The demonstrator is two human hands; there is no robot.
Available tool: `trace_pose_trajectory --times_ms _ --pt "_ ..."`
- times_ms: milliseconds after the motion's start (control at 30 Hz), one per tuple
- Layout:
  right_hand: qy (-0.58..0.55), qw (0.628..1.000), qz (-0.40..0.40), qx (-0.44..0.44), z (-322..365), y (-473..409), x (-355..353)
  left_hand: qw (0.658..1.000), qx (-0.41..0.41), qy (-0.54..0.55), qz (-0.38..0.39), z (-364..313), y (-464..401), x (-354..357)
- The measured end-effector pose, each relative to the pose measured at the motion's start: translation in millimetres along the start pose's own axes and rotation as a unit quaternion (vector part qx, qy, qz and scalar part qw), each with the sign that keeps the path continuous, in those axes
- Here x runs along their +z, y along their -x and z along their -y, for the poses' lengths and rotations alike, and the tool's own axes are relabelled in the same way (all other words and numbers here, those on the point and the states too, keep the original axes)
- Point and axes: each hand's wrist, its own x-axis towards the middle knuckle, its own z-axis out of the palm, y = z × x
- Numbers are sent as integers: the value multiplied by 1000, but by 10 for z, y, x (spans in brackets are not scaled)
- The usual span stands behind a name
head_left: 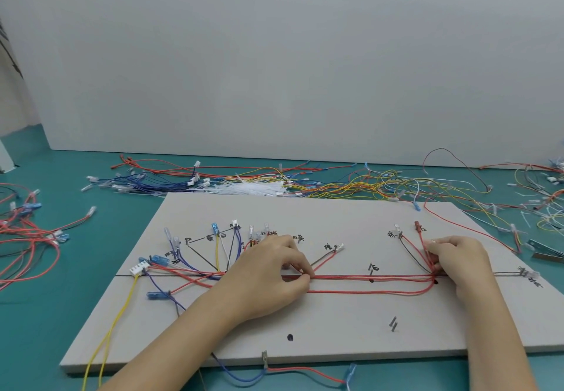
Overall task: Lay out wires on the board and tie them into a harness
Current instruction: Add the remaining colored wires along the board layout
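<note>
- At far left we see a loose tangle of red wires [29, 232] on the green table [45, 314], well apart from the hands.
- The grey board [335, 323] lies flat on the table; hand-drawn black marks and a long black line cross it.
- On the board's left part we note a white connector [139, 268], from which a yellow wire [119, 314] runs off the near edge; blue, yellow and white leads fan up to small terminals.
- The left hand [268, 277] lies palm down on the board, forearm entering from the lower edge; thumb and forefinger pinch the red wire bundle [366, 277] on the black line.
- The bundle runs straight to the right between the two hands, one strand sagging below the line.
- The right hand [457, 265] rests on the board's right part, fingers curled, gripping the same bundle where its strands turn up towards a red terminal [417, 224].
- Behind the board we see heaps of spare wires [351, 183] and white ties [253, 188].
</note>
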Motion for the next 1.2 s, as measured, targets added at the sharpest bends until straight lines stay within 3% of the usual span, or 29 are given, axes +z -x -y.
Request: trace_pose_trajectory --times_ms 500,733,1200 --pt "-82 996 -1 19 -23 -6 -16 1000 -4 10 5 15 -10 4" --pt "-54 998 -5 13 1 -7 9 1000 -6 12 5 16 -11 10" --pt "-105 994 23 13 40 35 -52 1000 -7 16 6 26 -22 14"
